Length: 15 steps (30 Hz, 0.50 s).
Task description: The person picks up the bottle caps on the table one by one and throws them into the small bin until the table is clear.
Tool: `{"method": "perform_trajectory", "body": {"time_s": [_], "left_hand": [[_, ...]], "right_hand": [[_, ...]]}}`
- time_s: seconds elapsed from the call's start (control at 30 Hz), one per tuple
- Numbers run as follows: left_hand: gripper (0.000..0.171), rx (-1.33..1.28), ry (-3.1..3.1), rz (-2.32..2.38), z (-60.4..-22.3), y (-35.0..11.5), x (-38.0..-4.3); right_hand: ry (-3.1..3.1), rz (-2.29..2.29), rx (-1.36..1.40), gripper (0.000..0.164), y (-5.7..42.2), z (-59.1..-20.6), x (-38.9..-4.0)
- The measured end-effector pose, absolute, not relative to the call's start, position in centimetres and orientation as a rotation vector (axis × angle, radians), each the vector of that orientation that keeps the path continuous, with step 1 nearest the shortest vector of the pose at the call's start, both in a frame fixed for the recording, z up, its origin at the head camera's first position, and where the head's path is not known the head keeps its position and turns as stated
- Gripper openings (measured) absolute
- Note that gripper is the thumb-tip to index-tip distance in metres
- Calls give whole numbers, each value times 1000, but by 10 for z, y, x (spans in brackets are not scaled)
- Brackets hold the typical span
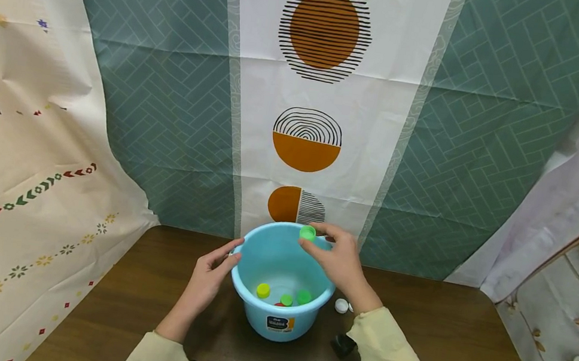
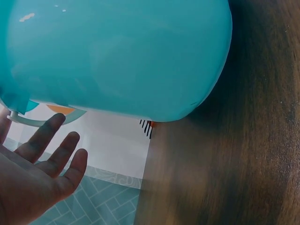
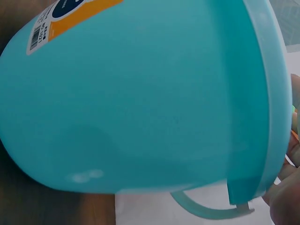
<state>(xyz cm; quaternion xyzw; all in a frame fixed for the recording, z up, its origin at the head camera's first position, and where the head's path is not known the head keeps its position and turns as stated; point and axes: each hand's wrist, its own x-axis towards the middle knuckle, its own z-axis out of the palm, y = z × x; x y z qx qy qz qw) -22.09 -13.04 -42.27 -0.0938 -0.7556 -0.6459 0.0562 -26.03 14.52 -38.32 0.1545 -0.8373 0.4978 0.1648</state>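
A light blue bucket (image 1: 279,327) stands upright on the table, its label facing me. My left hand (image 1: 207,279) holds its left rim between thumb and index finger; in the left wrist view the other fingers (image 2: 70,152) are spread loosely beside the handle (image 2: 70,117). Over the bucket's right back rim, my right hand (image 1: 336,258) pinches a green bottle cap (image 1: 307,233) between thumb and fingers. Inside lie a yellow cap (image 1: 263,290), two green caps (image 1: 304,297) and a partly hidden red one. The right wrist view mostly shows the bucket's wall (image 3: 140,103).
Right of the bucket, a white cap (image 1: 341,305) lies on the dark wooden table (image 1: 427,342), with another white piece beside it, partly hidden by my right wrist. A patterned cloth (image 1: 169,99) hangs behind the table; more fabric hangs at both sides.
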Motion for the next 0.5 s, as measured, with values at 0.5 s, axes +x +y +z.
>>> {"method": "perform_trajectory", "body": {"time_s": [0.5], "left_hand": [[39,-318,-2240,-2006,-430,-132,-226]], "right_hand": [[-2438,1418,485,49,126,-382,-268]]}}
